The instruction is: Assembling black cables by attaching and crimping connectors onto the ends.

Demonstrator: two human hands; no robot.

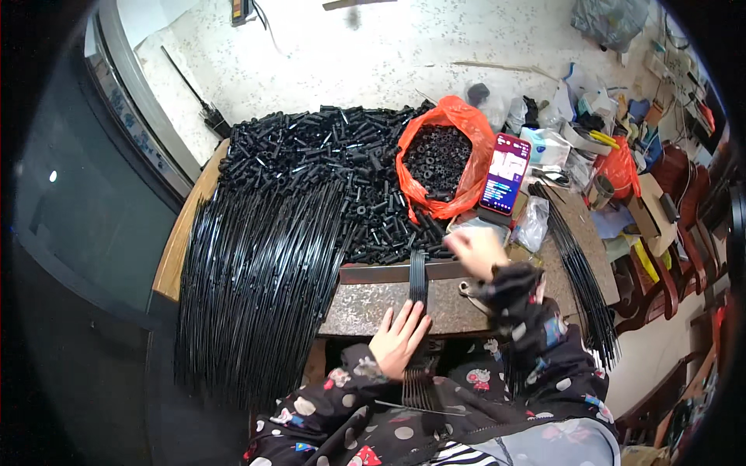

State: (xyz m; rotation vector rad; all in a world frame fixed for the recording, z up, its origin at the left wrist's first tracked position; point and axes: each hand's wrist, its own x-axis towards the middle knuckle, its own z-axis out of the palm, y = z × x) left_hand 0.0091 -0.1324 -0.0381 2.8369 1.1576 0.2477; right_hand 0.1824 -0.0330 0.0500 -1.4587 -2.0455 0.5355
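My left hand (402, 339) lies flat, fingers stretched out, across a row of several thin black rods (418, 281). The rods run side by side from my lap up over the table's front edge, their far ends at a metal strip (373, 274). To the right and above them, my right hand (478, 250) is raised with its fingers curled together, slightly blurred; whether it holds anything small cannot be made out. Beyond the strip spreads a big heap of short black tubular pieces (311, 151). An orange plastic bag (472, 167) stands open, full of small black ring-like parts (439, 159).
A thick bundle of long black rods (256, 287) hangs over the table's left front edge. Another bundle (579, 272) lies at the right. A lit phone (505, 175) stands beside the bag, with a clear plastic bag (533, 224) near it. Clutter fills the far right.
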